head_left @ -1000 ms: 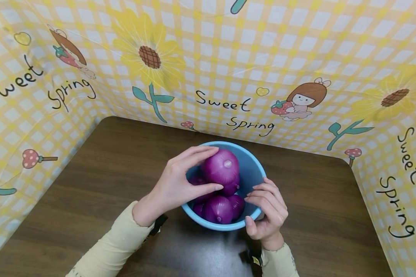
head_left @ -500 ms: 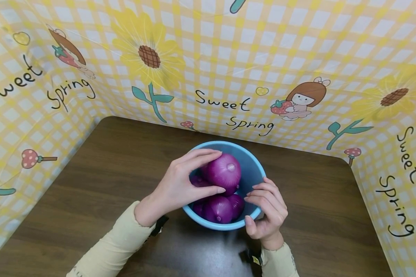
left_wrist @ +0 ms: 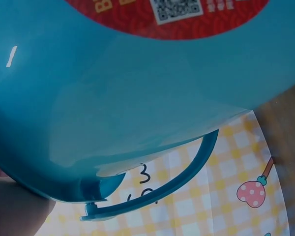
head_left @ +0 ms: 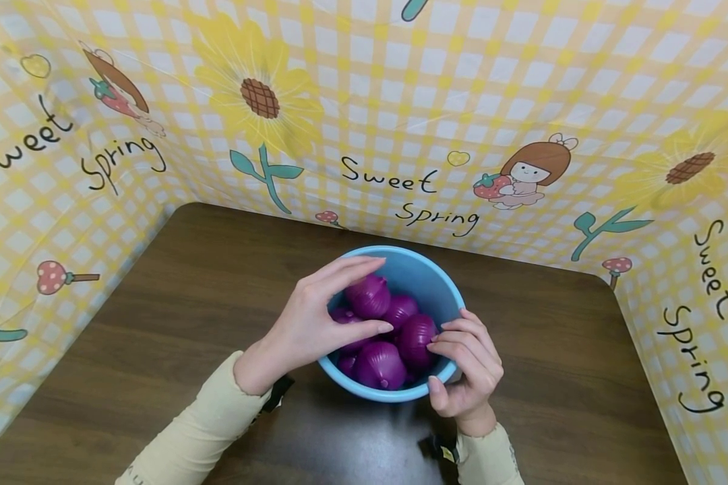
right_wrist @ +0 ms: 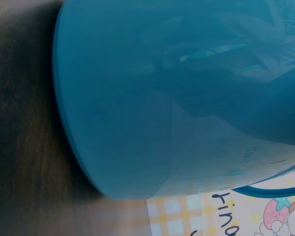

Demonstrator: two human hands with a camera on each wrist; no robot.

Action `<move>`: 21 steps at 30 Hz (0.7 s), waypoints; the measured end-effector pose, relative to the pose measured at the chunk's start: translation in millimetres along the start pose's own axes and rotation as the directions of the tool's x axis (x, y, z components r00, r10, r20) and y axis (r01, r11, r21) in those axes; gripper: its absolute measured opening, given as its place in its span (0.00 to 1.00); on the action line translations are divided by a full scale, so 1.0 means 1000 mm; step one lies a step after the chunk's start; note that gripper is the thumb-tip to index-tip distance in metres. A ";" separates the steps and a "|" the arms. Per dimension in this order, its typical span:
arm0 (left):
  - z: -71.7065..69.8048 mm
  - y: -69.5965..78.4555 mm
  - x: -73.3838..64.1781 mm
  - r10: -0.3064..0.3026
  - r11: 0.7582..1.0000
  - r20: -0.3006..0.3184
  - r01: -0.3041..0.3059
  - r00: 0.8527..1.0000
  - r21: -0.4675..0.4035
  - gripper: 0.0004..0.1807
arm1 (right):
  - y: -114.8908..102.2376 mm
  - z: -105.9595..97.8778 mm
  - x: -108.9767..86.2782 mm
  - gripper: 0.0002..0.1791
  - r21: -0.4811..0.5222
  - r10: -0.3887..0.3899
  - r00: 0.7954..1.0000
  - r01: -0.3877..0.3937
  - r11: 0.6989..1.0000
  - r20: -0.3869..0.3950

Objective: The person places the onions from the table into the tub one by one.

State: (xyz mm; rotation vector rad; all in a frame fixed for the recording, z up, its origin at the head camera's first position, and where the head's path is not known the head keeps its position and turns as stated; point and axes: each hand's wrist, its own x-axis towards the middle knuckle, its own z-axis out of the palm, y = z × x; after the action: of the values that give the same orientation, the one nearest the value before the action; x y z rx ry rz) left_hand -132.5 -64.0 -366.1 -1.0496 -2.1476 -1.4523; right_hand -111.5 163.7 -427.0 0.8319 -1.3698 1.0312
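Note:
In the head view a light blue bucket (head_left: 394, 396) stands on the table with several purple onions in it, one onion (head_left: 381, 366) low at the front and another onion (head_left: 417, 340) close to the right fingers. My left hand (head_left: 321, 313) is over the bucket's left side, thumb and fingers spread apart, with an onion (head_left: 368, 296) behind the gap; nothing is gripped there. My right hand (head_left: 470, 364) grips the right rim, fingertips inside and thumb at the front edge. The left wrist view shows the bucket's outer wall (left_wrist: 137, 98) and its handle (left_wrist: 182, 179).
The dark wooden table (head_left: 218, 269) surrounds the bucket. Behind and on both sides rises a yellow checked cloth (head_left: 370, 101) with flowers and lettering. A red label (left_wrist: 137, 22) is on the bucket's outside in the left wrist view.
The large onion between my left fingers and thumb has dropped into the bucket among the others, and the onions there have shifted. Both hands have stayed nearly still.

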 end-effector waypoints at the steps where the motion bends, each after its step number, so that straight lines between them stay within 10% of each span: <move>1: 0.000 0.000 0.000 0.000 1.000 -0.004 0.000 1.000 -0.002 0.43 | 0.000 0.000 0.000 0.28 -0.001 0.002 1.000 -0.002 1.000 0.001; 21: -0.027 -0.019 -0.022 -0.142 0.984 -0.128 0.154 0.982 0.089 0.42 | -0.001 0.001 0.001 0.28 -0.009 0.016 1.000 -0.016 1.000 0.003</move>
State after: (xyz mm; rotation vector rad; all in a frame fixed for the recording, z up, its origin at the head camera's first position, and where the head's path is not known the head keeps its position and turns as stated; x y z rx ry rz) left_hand -135.2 -100.1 -380.9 -0.7607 -2.2255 -1.4179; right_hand -110.7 162.9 -426.3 0.8174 -1.3842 1.0357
